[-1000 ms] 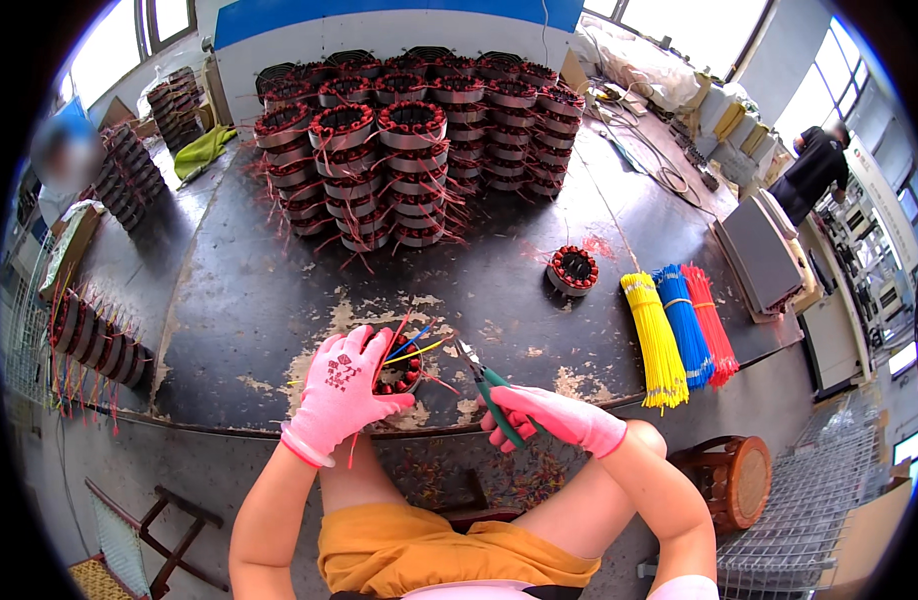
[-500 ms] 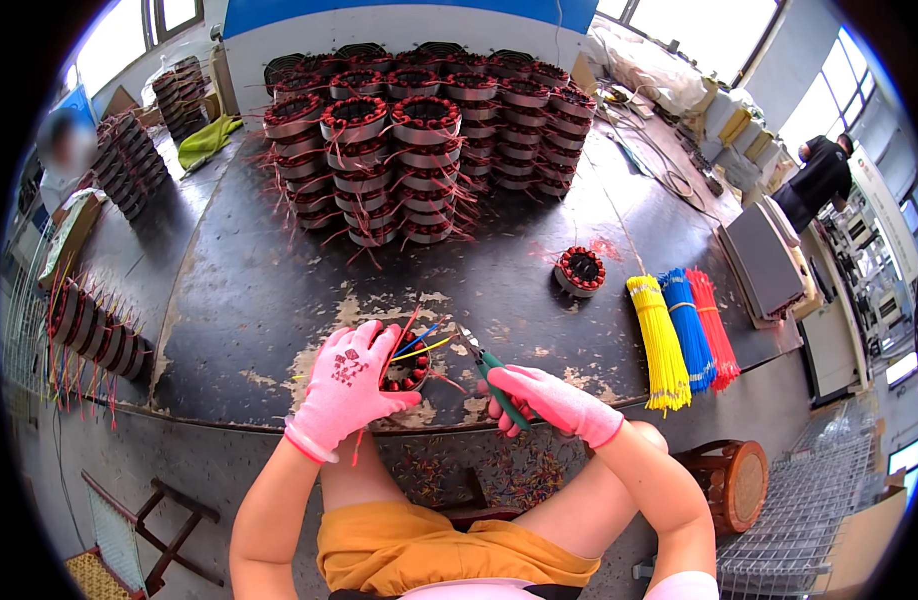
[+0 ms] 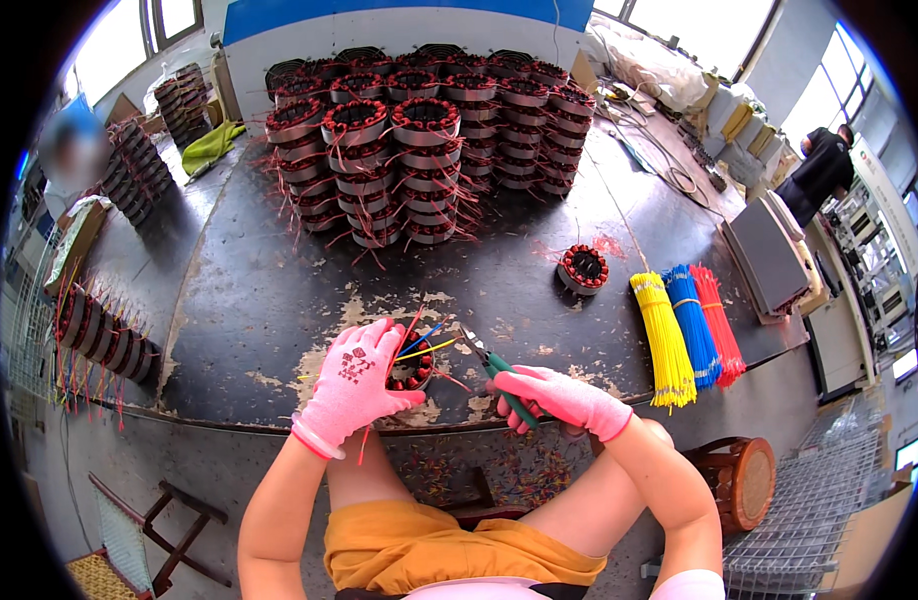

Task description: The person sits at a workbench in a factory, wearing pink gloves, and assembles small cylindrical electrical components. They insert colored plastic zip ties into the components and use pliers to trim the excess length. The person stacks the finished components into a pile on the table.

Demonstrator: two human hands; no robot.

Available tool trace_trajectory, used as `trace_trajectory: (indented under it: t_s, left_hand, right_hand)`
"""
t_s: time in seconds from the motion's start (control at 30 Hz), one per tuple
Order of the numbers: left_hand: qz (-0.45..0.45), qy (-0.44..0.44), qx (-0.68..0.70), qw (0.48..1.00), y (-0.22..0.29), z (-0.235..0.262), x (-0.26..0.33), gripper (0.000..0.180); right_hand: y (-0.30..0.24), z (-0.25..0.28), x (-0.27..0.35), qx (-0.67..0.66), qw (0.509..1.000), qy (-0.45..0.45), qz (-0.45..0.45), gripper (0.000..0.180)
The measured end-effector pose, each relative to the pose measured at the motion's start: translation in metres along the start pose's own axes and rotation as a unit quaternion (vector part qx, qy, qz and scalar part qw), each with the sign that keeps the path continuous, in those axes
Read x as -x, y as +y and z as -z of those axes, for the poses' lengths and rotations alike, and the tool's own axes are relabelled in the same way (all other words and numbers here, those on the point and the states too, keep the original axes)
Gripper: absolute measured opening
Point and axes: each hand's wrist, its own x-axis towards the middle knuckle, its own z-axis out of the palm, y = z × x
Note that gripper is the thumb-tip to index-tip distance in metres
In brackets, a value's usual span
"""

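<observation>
My left hand point(image 3: 351, 385), in a pink glove, is closed on a ring-shaped motor stator point(image 3: 419, 374) near the front edge of the table. The glove covers much of the stator. Red, blue and yellow wires point(image 3: 431, 347) stick out of it to the upper right. In my right hand point(image 3: 564, 398), also gloved in pink, are diagonal cutting pliers point(image 3: 495, 362) with green handles. Their jaws point up and left, close to the tip of the yellow wire; whether they touch it I cannot tell.
Tall stacks of stators point(image 3: 419, 150) stand at the back. A single stator point(image 3: 583, 268) sits right of centre. Beside it lie bundles of yellow wires point(image 3: 664, 340), blue wires point(image 3: 693, 325) and red wires point(image 3: 718, 325). More stators point(image 3: 104, 335) lie in a row at left. Two other people are farther off.
The whole view has shifted slightly. My hands, the stator and the pliers keep almost the same places relative to one another.
</observation>
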Motion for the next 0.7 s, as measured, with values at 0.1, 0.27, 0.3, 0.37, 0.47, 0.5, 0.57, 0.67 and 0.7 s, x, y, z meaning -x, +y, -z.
trace_trajectory:
  t_s: [0.1,0.27,0.3,0.37,0.47,0.5,0.57,0.67,0.7]
  left_hand:
    - [-0.012,0.005,0.001,1.000,-0.003,-0.001,0.000,0.091]
    - [-0.028,0.004,0.028,0.999,-0.011,0.000,-0.003,0.090]
    - [-0.027,0.003,0.027,0.999,-0.011,0.001,-0.004,0.090]
    - [0.003,0.001,0.008,1.000,-0.007,0.003,-0.004,0.089]
    - [0.085,0.013,-0.056,0.995,0.017,0.002,-0.003,0.089]
    - [0.123,0.012,-0.066,0.990,0.021,-0.001,-0.002,0.088]
    - [0.198,0.008,-0.086,0.976,0.026,-0.006,-0.001,0.086]
    - [0.200,0.067,-0.107,0.972,0.028,-0.013,0.002,0.081]
    - [0.207,0.072,-0.111,0.969,0.030,-0.013,0.000,0.081]
  right_hand:
    - [0.000,0.004,-0.001,0.026,1.000,0.000,0.004,0.047]
    - [-0.001,0.000,-0.002,0.080,0.996,0.034,0.013,0.049]
    - [-0.001,-0.002,-0.001,0.082,0.996,0.042,0.013,0.050]
    - [0.003,0.000,-0.005,0.000,0.999,0.030,0.020,0.053]
    - [0.011,0.005,-0.003,-0.125,0.992,-0.024,-0.005,0.059]
    - [0.016,0.005,-0.002,-0.168,0.984,-0.052,-0.021,0.062]
    - [0.024,0.004,-0.001,-0.177,0.979,-0.096,-0.021,0.063]
    - [0.029,-0.005,0.002,-0.188,0.974,-0.119,-0.032,0.061]
    - [0.029,-0.007,0.002,-0.179,0.975,-0.125,-0.037,0.062]
